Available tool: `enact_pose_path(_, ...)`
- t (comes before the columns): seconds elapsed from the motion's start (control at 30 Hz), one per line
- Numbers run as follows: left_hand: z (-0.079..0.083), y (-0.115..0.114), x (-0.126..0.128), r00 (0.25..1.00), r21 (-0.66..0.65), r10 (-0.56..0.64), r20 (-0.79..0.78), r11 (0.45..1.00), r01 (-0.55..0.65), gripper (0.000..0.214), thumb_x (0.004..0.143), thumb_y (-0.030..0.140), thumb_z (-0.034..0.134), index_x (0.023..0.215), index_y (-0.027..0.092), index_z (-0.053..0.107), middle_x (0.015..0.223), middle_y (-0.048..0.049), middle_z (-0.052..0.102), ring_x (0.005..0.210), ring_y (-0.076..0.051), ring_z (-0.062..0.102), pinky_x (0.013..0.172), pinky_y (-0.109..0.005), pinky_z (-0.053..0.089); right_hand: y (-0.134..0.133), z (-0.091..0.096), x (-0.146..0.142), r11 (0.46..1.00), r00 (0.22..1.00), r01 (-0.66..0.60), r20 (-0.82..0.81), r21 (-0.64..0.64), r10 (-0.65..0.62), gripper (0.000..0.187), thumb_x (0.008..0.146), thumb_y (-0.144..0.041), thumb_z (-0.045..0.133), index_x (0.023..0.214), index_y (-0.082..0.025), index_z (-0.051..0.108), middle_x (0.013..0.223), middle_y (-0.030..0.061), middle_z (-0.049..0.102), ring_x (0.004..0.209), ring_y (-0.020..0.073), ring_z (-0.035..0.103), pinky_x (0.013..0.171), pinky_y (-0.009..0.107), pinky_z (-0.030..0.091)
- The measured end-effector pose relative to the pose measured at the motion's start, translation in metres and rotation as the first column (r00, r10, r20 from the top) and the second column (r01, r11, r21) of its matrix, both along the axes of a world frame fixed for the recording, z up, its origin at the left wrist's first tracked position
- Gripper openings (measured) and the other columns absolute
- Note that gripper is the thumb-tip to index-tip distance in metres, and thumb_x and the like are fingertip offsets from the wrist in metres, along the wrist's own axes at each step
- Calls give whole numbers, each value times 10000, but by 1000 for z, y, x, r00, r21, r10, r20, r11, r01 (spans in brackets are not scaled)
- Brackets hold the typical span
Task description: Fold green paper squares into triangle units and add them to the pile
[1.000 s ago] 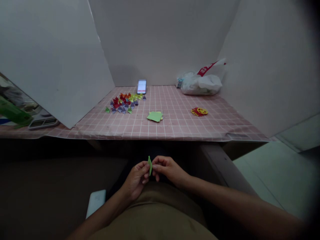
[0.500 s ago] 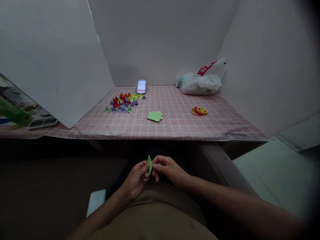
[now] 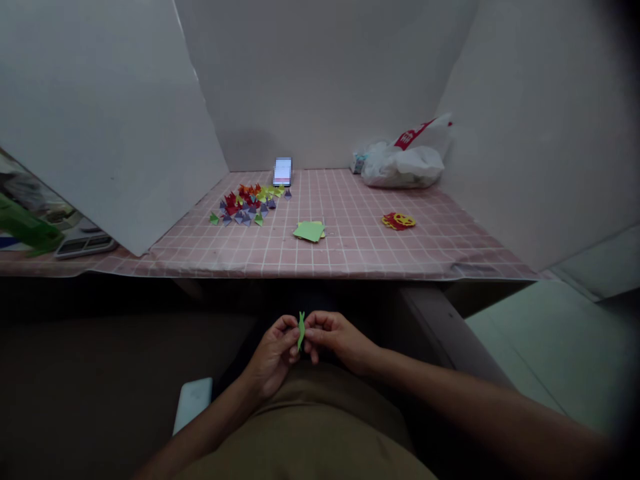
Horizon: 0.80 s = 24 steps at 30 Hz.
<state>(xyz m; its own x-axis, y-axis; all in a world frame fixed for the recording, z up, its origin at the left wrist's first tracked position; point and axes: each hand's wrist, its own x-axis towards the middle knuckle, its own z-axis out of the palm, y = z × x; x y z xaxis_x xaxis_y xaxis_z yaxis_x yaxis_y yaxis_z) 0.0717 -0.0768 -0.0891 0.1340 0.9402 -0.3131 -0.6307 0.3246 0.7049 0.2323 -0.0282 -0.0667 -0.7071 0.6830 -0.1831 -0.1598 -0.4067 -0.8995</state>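
Between my two hands, above my lap and below the table edge, is a small piece of folded green paper (image 3: 301,331). My left hand (image 3: 276,351) pinches its left side between thumb and fingers. From the other side my right hand (image 3: 336,339) grips it with thumb and forefinger. The paper stands upright and narrow, its top split into two points. On the table lies a small stack of paper squares (image 3: 310,231), green on top with yellow showing beneath. Left of the stack sits a cluster of folded paper pieces (image 3: 246,205) in red, orange, yellow, purple and green.
A lit phone (image 3: 283,172) leans at the back of the checked tablecloth (image 3: 350,257). Red and yellow cut-out shapes (image 3: 399,221) lie at right, before a white plastic bag (image 3: 405,165). White panels enclose the table. A pale box-like object (image 3: 193,403) is beside my left forearm.
The green paper's shape has changed: its single top point now shows as two, and it looks narrower and curved. Both hands hold nearly the same place.
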Motion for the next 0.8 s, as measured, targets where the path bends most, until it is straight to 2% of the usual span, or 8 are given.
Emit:
enact_pose_path(0.33,-2,-1,2,987,61,20,-159,998,-10,283,715,291,805,824,139,593,586,38,581,459,-36,423,439,-146,298,0,1,0,998,998,17,55,68,-21,276,756,-380,724,766,-146,577,633,-10,650,479,92,581,520,229,443)
enact_pose_path(0.47,-1,0,3,942,146,91,-323,988,-46,253,732,286,775,800,163,565,604,58,567,485,-52,459,461,-160,336,-1,-2,-1,991,987,59,140,122,-76,242,749,-343,711,728,-160,555,606,-30,624,447,82,554,471,211,405)
enact_pose_path(0.57,1,-1,2,890,199,115,-440,980,-28,241,744,310,751,786,163,565,621,50,582,514,-70,492,492,-180,376,-2,-4,-2,987,979,69,181,147,-95,231,751,-336,699,719,-163,549,601,-34,615,431,77,543,447,203,382)
enact_pose_path(0.67,2,-2,0,862,211,99,-498,977,9,220,769,327,719,813,155,591,639,33,603,544,-86,518,531,-202,407,-1,-5,-2,986,984,64,152,153,-88,235,765,-353,684,729,-161,553,618,-28,623,442,81,553,458,210,402)
enact_pose_path(0.8,-2,-1,-2,870,183,80,-486,983,12,190,802,319,690,841,152,607,642,28,605,555,-87,512,547,-205,397,0,-6,-1,987,993,55,94,153,-70,261,790,-392,667,767,-152,567,653,-14,638,479,90,581,496,226,438)
